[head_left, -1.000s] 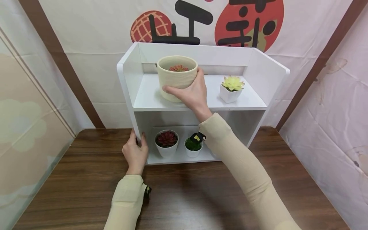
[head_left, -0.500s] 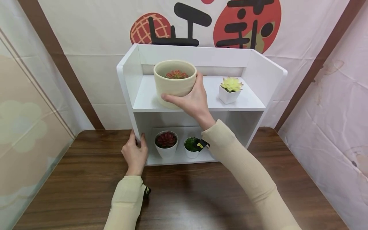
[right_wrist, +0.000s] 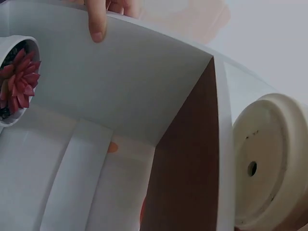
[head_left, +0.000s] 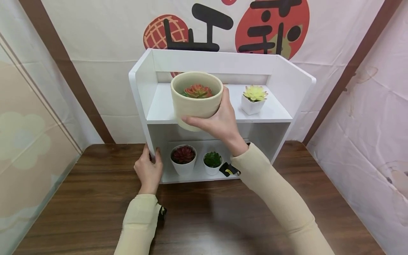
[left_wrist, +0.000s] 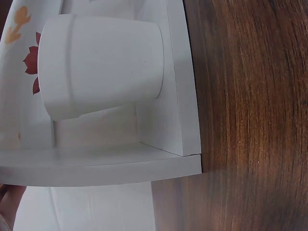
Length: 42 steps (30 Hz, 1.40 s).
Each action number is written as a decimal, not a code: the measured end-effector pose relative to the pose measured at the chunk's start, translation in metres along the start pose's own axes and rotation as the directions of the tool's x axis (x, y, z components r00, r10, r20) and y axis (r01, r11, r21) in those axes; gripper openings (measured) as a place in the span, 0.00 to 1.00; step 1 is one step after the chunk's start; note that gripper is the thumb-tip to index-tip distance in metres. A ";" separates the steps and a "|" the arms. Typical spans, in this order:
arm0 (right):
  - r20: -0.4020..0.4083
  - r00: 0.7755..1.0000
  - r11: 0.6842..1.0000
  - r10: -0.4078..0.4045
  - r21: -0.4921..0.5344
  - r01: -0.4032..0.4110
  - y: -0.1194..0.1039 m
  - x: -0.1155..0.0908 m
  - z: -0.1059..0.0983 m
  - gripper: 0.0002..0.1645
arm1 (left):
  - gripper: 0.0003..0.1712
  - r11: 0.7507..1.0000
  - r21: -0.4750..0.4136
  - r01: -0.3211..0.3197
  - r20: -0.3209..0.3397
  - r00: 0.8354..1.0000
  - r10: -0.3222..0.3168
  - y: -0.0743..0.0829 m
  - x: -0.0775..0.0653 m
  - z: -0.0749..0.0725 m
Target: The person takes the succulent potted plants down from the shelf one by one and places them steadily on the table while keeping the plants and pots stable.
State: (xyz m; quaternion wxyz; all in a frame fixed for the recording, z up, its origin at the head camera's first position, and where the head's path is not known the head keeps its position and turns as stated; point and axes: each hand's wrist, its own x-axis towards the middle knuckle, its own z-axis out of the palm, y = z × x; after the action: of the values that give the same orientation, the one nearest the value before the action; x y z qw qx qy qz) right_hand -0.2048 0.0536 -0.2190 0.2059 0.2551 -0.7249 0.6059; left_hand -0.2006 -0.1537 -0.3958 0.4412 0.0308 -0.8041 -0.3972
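Observation:
My right hand point(head_left: 220, 118) grips a cream flowerpot point(head_left: 194, 109) from its right side, thumb across the front. A red-tipped succulent point(head_left: 198, 91) shows inside the pot. The pot overlaps the front edge of the upper shelf board in the head view. In the right wrist view, the underside of the flowerpot point(right_wrist: 276, 139) has a round hole and shows beside the board's edge. My left hand point(head_left: 149, 170) holds the left side panel of the white two-tier shelf point(head_left: 137, 79), with a finger point(right_wrist: 97, 26) on its inner face.
On the upper board, a yellow succulent in a white square pot point(head_left: 253, 102) stands to the right. Below are a dark red succulent in a white pot point(head_left: 183, 161) and a small green potted plant point(head_left: 213, 163). The shelf stands on a brown wooden table point(head_left: 197, 212) before a printed cloth point(head_left: 105, 53).
My right hand has brought the cream flowerpot down and forward, toward me, so more of the succulent inside shows. My left hand stays on the side panel.

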 end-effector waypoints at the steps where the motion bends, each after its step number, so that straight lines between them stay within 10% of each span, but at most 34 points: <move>1: 0.007 1.000 1.000 -0.008 0.010 0.008 -0.001 -0.003 -0.001 0.57 | 0.15 1.000 -0.001 0.001 0.001 1.000 -0.001 0.000 0.000 0.000; 21: 0.123 0.983 0.990 -0.140 0.024 0.138 -0.014 -0.062 -0.021 0.63 | 0.17 1.000 0.007 0.029 0.015 0.999 -0.029 -0.004 -0.001 0.000; 42: 0.174 0.985 1.000 -0.003 0.018 0.000 0.021 -0.114 -0.025 0.65 | 0.18 1.000 0.000 0.017 -0.003 1.000 -0.017 0.001 0.002 0.002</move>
State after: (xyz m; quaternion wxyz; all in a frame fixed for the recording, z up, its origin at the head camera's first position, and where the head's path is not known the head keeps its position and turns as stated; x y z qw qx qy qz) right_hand -0.1288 0.0944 -0.3000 0.1398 0.3095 -0.7343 0.5877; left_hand -0.2028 -0.1528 -0.3944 0.4389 0.0383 -0.8032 -0.4010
